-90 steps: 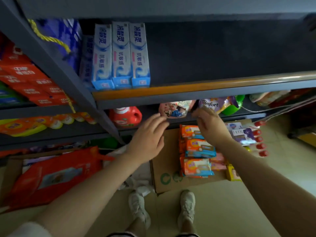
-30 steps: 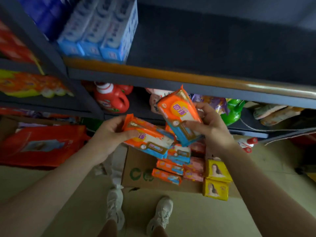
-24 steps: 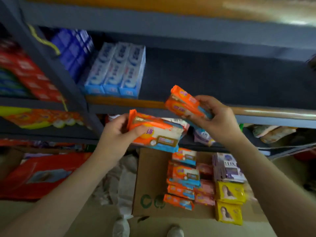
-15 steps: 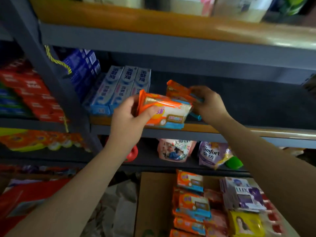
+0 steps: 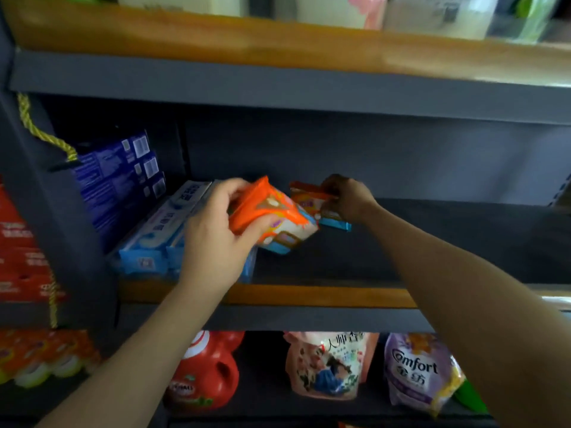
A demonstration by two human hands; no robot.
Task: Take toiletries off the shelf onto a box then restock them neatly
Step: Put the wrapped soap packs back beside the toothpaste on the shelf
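My left hand [image 5: 216, 230] grips an orange, white and blue soap pack [image 5: 272, 220] above the dark middle shelf [image 5: 432, 242], beside the light blue toothpaste boxes [image 5: 160, 233]. Deeper in the shelf, my right hand [image 5: 349, 196] holds a second orange soap pack [image 5: 312, 199] by its top edge. That pack stands upright with its blue lower edge close to the shelf surface; whether it touches is unclear. The box on the floor is out of view.
Dark blue boxes [image 5: 120, 177] stand at the shelf's back left. The shelf has an orange front rail [image 5: 309, 296]. Below it are a red detergent jug [image 5: 207, 375], a pink refill pouch [image 5: 327, 366] and a purple Comfort pouch [image 5: 417, 372]. Red boxes [image 5: 18, 248] fill the left bay.
Both hands picked up soap packs from the box on the floor and raised them to the middle shelf. My right hand has pushed its pack deeper in; the view has tilted upward.
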